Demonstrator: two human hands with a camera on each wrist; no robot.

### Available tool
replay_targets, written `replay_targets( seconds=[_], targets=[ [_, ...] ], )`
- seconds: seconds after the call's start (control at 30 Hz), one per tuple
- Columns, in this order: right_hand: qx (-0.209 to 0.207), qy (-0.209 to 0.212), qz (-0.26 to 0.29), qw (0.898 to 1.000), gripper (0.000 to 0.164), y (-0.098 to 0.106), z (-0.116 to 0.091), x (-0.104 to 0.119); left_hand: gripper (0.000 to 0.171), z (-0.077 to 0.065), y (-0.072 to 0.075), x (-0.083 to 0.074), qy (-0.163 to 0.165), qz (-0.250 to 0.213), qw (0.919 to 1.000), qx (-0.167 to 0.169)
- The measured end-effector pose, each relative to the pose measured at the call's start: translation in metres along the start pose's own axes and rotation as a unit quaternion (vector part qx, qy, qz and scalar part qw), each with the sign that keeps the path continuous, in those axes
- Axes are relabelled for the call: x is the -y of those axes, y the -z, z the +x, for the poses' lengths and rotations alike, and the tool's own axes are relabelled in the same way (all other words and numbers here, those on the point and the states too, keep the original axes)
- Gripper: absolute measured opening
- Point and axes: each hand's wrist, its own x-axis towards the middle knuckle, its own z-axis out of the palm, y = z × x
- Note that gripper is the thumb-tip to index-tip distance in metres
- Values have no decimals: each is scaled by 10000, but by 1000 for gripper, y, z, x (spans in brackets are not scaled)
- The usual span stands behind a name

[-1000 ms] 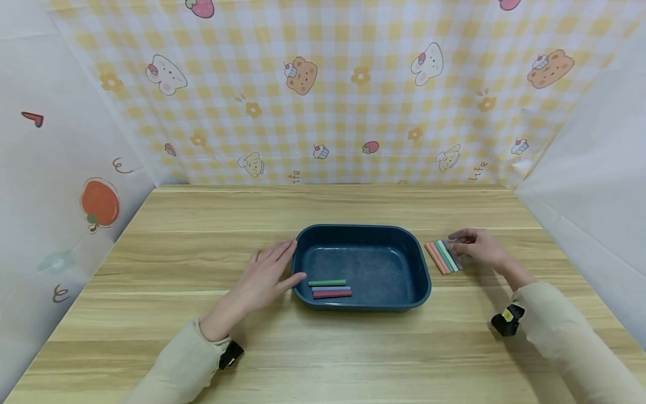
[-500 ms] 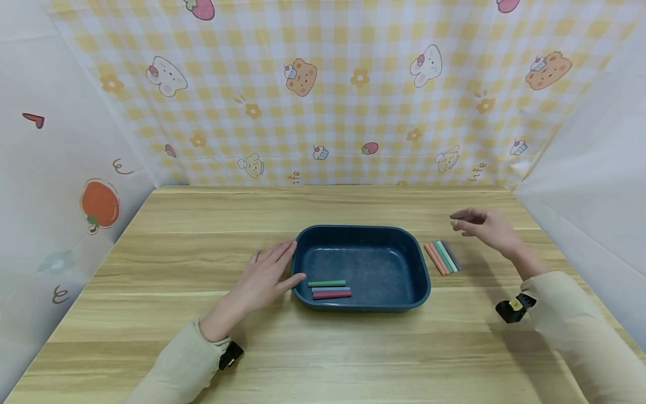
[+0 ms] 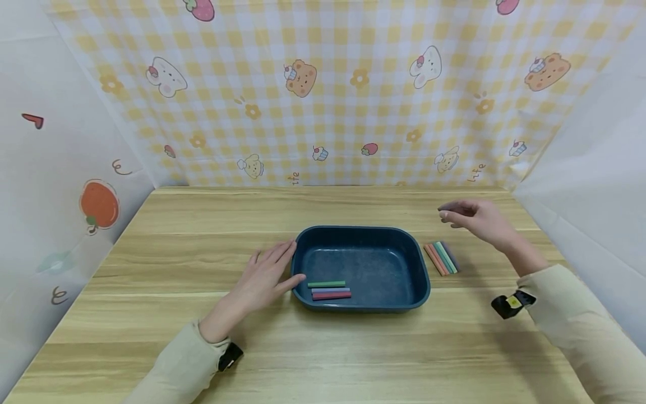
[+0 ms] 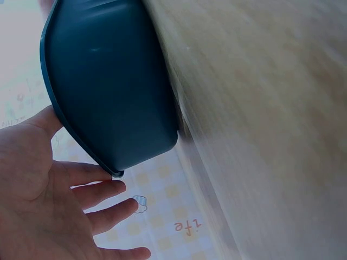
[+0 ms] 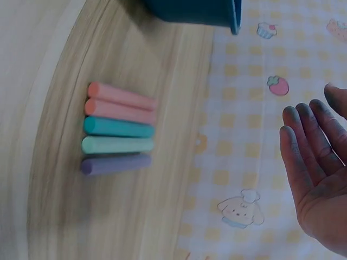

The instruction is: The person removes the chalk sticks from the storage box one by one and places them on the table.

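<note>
Chalk in tray hidden in wrist views.

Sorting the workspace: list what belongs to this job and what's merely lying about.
Seemingly the job's:
dark blue tray
left hand, touching its rim
three coloured sticks inside
five chalk-like sticks beside it
right hand, holding nothing

Merely there:
wooden table
checkered cloth
black wrist devices

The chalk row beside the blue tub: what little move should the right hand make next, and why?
Probably lower the right hand and pinch the purple stick: the fingers look empty, five chalk sticks lie on the table, three others rest in the tub, and the purple one, at the row's end away from it, has a neighbour on one side only.
</note>
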Motion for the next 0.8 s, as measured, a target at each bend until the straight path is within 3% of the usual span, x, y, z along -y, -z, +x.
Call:
replay_targets(
  seconds=[0.27, 0.5, 0.8],
  targets=[
    [284, 64, -111, 9995, 40, -9, 1, 23, 68, 0, -1, 0, 11, 18, 10000, 2],
    [668, 586, -167, 9959, 35, -19, 3, 42, 69, 0, -1, 0, 31, 10, 10000, 12],
    [831, 1007, -185, 9913, 30, -31, 10, 62, 68, -1, 0, 1, 25, 13, 10000, -10]
  ],
)
